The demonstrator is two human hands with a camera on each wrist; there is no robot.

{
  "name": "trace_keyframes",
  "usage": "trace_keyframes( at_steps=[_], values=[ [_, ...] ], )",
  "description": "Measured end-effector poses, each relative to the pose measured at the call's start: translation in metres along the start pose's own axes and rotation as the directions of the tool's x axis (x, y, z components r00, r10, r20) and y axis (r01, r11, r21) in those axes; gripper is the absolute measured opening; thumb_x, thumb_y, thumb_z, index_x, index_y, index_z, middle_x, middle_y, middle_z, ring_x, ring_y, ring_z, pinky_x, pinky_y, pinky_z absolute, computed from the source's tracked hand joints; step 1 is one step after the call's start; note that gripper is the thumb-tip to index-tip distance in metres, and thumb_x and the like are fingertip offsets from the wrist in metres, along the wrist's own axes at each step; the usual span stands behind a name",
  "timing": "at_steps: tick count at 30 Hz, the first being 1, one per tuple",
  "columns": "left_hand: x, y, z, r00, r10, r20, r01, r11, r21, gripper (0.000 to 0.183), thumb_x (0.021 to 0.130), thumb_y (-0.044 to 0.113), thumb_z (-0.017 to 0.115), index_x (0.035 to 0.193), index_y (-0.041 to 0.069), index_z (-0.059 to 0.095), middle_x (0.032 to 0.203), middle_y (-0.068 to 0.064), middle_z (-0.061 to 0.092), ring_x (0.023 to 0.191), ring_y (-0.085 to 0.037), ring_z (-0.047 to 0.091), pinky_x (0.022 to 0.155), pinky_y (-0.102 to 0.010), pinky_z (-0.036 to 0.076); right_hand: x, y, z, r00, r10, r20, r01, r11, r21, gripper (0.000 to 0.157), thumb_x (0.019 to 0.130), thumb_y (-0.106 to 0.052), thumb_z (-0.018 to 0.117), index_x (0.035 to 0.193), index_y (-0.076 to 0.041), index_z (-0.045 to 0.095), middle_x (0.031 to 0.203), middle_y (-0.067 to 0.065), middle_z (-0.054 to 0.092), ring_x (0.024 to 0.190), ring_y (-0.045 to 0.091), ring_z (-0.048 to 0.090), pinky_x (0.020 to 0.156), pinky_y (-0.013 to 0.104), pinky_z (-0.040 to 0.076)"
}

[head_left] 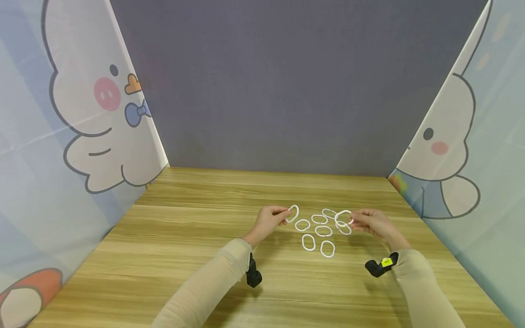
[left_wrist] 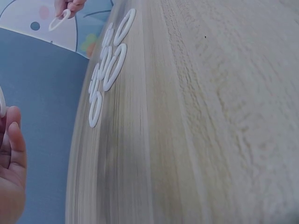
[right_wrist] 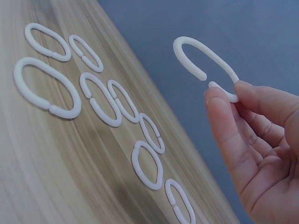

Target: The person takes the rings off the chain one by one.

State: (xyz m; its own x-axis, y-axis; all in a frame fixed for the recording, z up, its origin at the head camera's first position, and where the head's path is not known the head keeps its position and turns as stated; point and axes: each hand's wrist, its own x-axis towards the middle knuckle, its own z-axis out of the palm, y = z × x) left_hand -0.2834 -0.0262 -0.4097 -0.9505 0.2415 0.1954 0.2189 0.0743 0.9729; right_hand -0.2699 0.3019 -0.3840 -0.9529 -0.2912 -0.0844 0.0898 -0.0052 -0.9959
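Observation:
My left hand pinches a white oval link between thumb and fingers, held up on edge above the table. In the left wrist view only part of that link shows at the frame's edge. Opposite it, my right hand pinches a second white link at one end. The right wrist view shows a narrow gap in the side of this link, close to the fingertips. Several similar loose links lie flat on the table between the hands, some close together near the right hand.
The wood-grain table runs back to a dark grey panel. Pale cloth walls with cartoon figures stand at the left and right. Each wrist carries a black camera.

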Motion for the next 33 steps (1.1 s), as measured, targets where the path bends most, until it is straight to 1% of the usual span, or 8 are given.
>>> trace_keyframes(
  at_steps=[6, 9, 12, 19, 24, 28, 31, 33],
  values=[
    [-0.001, 0.001, 0.0, 1.0, -0.009, 0.0, 0.009, 1.0, -0.009, 0.023, 0.087, 0.013, 0.065, 0.101, -0.006, 0.068, 0.084, -0.019, 0.066, 0.061, -0.01, 0.058, 0.072, -0.051, 0.05, -0.002, 0.005, -0.005, 0.999, -0.012, 0.037, 0.013, 1.0, -0.015, 0.01, 0.092, -0.003, 0.055, 0.088, -0.002, 0.064, 0.081, 0.008, 0.064, 0.073, 0.013, 0.064, 0.068, 0.024, 0.053],
    [-0.002, 0.002, 0.0, 1.0, -0.018, -0.002, 0.018, 1.0, -0.002, 0.023, 0.087, 0.013, 0.065, 0.1, -0.005, 0.068, 0.081, -0.014, 0.066, 0.061, -0.01, 0.058, 0.072, -0.051, 0.05, -0.003, 0.007, -0.008, 0.994, -0.042, 0.102, 0.045, 0.998, -0.031, 0.012, 0.093, -0.004, 0.054, 0.093, 0.003, 0.064, 0.083, 0.009, 0.064, 0.074, 0.014, 0.065, 0.07, 0.025, 0.053],
    [-0.002, 0.002, 0.0, 1.0, -0.024, -0.005, 0.024, 1.0, -0.001, 0.023, 0.087, 0.013, 0.065, 0.101, -0.006, 0.067, 0.078, -0.009, 0.066, 0.061, -0.009, 0.058, 0.073, -0.051, 0.05, -0.004, 0.01, -0.009, 0.991, -0.037, 0.129, 0.045, 0.997, -0.061, 0.014, 0.093, -0.005, 0.053, 0.096, 0.005, 0.063, 0.084, 0.008, 0.064, 0.075, 0.014, 0.065, 0.071, 0.026, 0.053],
    [-0.001, 0.001, 0.0, 1.0, -0.024, 0.003, 0.024, 1.0, -0.019, 0.025, 0.087, 0.012, 0.065, 0.102, -0.009, 0.066, 0.089, -0.021, 0.066, 0.06, -0.008, 0.057, 0.073, -0.051, 0.05, -0.006, 0.011, -0.005, 0.997, 0.044, 0.065, -0.032, 0.983, -0.178, 0.018, 0.093, -0.006, 0.054, 0.099, 0.01, 0.058, 0.082, 0.007, 0.063, 0.072, 0.014, 0.064, 0.069, 0.026, 0.053],
    [-0.007, 0.012, -0.002, 1.0, -0.021, 0.021, 0.022, 0.999, -0.028, 0.019, 0.088, 0.008, 0.064, 0.099, -0.007, 0.068, 0.083, -0.012, 0.067, 0.061, -0.01, 0.057, 0.074, -0.054, 0.048, -0.006, 0.016, -0.005, 0.996, 0.075, 0.051, -0.063, 0.979, -0.194, 0.013, 0.093, -0.004, 0.054, 0.094, 0.008, 0.058, 0.077, 0.006, 0.062, 0.068, 0.013, 0.063, 0.064, 0.024, 0.054],
    [-0.015, 0.026, -0.002, 1.0, -0.02, 0.022, 0.02, 1.0, -0.012, 0.018, 0.088, 0.005, 0.062, 0.098, -0.008, 0.067, 0.079, -0.007, 0.067, 0.062, -0.011, 0.057, 0.075, -0.054, 0.048, -0.006, 0.019, -0.004, 0.996, 0.078, 0.047, -0.065, 0.971, -0.229, 0.017, 0.092, -0.003, 0.054, 0.096, 0.013, 0.056, 0.076, 0.006, 0.062, 0.066, 0.012, 0.062, 0.063, 0.025, 0.054],
    [-0.016, 0.028, -0.002, 1.0, -0.023, 0.021, 0.023, 1.0, -0.006, 0.018, 0.089, 0.005, 0.061, 0.098, -0.009, 0.067, 0.079, -0.007, 0.066, 0.062, -0.012, 0.058, 0.075, -0.054, 0.048, -0.005, 0.022, -0.004, 0.995, 0.078, 0.054, -0.06, 0.961, -0.269, 0.023, 0.092, -0.003, 0.053, 0.1, 0.019, 0.053, 0.076, 0.007, 0.062, 0.066, 0.013, 0.062, 0.063, 0.025, 0.054],
    [-0.014, 0.024, -0.002, 1.0, -0.02, 0.021, 0.02, 1.0, -0.01, 0.018, 0.089, 0.005, 0.061, 0.098, -0.008, 0.067, 0.08, -0.008, 0.067, 0.062, -0.012, 0.058, 0.075, -0.054, 0.048, -0.004, 0.023, -0.003, 0.995, 0.089, 0.052, -0.07, 0.955, -0.288, 0.023, 0.092, -0.003, 0.053, 0.1, 0.018, 0.053, 0.076, 0.007, 0.062, 0.066, 0.013, 0.062, 0.062, 0.025, 0.054]
  ],
)
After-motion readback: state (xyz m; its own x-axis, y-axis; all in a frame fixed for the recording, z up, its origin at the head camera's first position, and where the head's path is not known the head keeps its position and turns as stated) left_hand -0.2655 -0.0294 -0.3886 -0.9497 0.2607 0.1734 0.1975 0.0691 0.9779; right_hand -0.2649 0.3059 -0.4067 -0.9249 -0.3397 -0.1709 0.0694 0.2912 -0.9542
